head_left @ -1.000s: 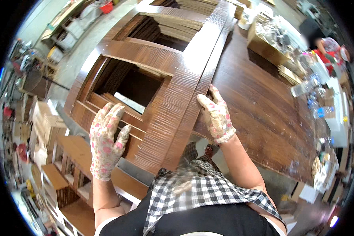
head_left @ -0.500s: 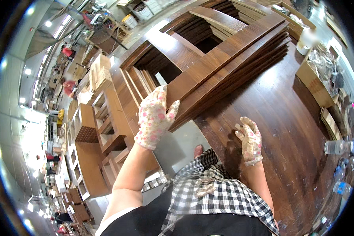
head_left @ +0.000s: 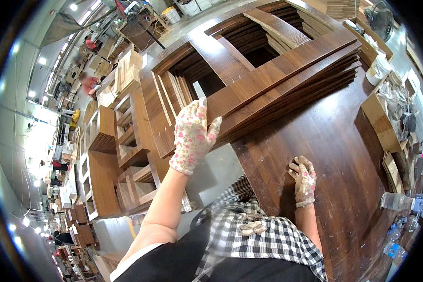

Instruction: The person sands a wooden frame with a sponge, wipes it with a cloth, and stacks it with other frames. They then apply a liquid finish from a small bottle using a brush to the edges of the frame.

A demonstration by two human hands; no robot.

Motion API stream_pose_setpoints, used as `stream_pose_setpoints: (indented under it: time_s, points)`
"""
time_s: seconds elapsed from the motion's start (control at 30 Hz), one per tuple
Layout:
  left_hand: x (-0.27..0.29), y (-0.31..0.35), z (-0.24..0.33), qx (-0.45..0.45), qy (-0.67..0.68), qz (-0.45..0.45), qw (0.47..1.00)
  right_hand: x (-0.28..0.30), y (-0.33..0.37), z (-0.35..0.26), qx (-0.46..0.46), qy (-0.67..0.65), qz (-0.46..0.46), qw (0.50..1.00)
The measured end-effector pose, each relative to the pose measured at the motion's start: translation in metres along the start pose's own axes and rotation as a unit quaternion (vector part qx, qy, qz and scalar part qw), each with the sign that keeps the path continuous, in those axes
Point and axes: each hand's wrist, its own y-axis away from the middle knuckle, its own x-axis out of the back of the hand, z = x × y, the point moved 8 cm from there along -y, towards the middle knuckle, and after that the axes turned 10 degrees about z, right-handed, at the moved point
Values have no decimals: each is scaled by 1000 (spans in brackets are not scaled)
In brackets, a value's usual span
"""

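A stack of dark brown wooden frames (head_left: 277, 70) with rectangular openings lies across the upper middle. At its near left corner is my left hand (head_left: 192, 136) in a white glove with pink flowers. Its fingers are stretched out and its thumb stands apart; whether the palm presses on the wood I cannot tell. My right hand (head_left: 304, 182), in a matching but dirtier glove, hovers low over the brown wooden tabletop (head_left: 286, 136). Its fingers are loosely bent, with nothing visible in them.
On the left stand more brown frames (head_left: 103, 174) in stacks. An open carton (head_left: 383, 120) of plastic-wrapped pieces and a white bucket (head_left: 378, 70) line the table's right side, with plastic bottles (head_left: 397, 202) nearer me. A co-worker (head_left: 88, 83) is far left.
The view has shifted slightly, so the frame stack sits further right in the picture. My left hand stays by the stack's corner. My right hand appears lower, its fingers a little more bent.
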Motion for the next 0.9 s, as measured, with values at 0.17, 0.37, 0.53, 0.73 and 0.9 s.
stream_pose_setpoints:
  time_s: [0.17,0.37,0.53,0.73,0.9]
  points:
    - [2,-5,-6,80,54,-25,995,5,-2,3,4,6,19,1000]
    - [1,-7,-7,89,54,-26,994,2,-3,3,20,36,39,998]
    - [10,3,-7,53,75,-33,995,-5,-5,-3,29,62,44,997]
    - [7,-8,-2,134,72,-48,987,-4,-5,-5,37,114,64,991]
    - [7,-7,0,163,94,-66,980,5,-9,-9,40,146,74,986]
